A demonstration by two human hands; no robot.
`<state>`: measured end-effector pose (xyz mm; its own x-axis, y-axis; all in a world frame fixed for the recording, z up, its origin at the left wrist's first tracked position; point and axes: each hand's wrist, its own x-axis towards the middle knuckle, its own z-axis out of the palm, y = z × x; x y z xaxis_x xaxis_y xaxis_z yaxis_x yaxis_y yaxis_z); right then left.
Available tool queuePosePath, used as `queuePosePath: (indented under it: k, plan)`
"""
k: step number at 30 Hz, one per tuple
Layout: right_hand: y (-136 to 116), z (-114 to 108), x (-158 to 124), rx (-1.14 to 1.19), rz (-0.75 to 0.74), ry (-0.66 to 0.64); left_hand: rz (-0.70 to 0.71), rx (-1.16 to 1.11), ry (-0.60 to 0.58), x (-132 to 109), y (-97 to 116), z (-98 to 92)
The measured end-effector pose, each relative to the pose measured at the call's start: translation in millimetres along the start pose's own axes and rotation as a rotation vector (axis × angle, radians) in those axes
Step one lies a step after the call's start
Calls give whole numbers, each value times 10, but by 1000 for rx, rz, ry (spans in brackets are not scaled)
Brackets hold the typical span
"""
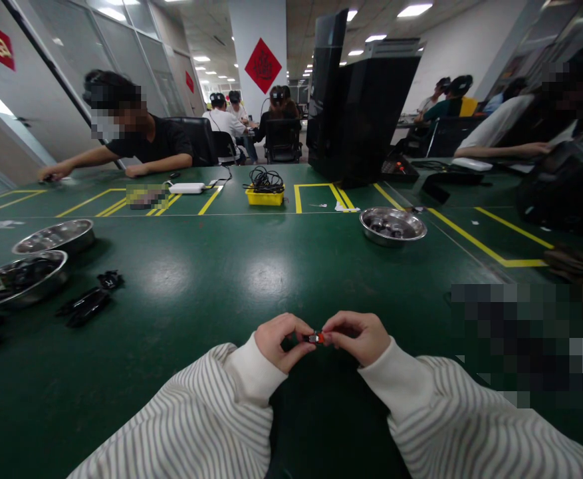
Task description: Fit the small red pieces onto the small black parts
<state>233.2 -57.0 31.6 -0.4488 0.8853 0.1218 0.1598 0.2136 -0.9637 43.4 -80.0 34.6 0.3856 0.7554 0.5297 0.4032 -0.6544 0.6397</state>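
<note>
My left hand [282,339] and my right hand [358,336] meet near the front edge of the green table, fingertips almost touching. Between them is a small black, silver and orange-red part [315,338], too small for me to tell its kind. The left thumb and forefinger pinch its dark end, while the right thumb and forefinger pinch the orange-red end. Fingertips cover parts of it at both sides. It is held up in front of me, close to the table's near edge.
At the left, a metal bowl of dark parts [46,266] stands before another metal bowl [56,233], with black pieces [89,305] beside them. A third bowl [415,229] is at the back right. A yellow box with cables [265,198] and a black computer case [365,113] stand farther back.
</note>
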Motion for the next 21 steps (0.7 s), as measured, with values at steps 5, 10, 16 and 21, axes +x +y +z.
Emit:
queuePosePath:
  k: [5, 10, 16, 21]
  plan:
    - [-13, 13, 28, 105, 119, -58, 13, -3, -5, 12, 15, -6]
    - [-40, 23, 52, 191, 208, -61, 22, 4, -37, 14, 6, -11]
    - [-48, 15, 59, 207, 244, -67, 17, 8, -31, 12, -4, -8]
    - [-51, 11, 67, 206, 271, -79, -10, 67, -46, 22, 24, -14]
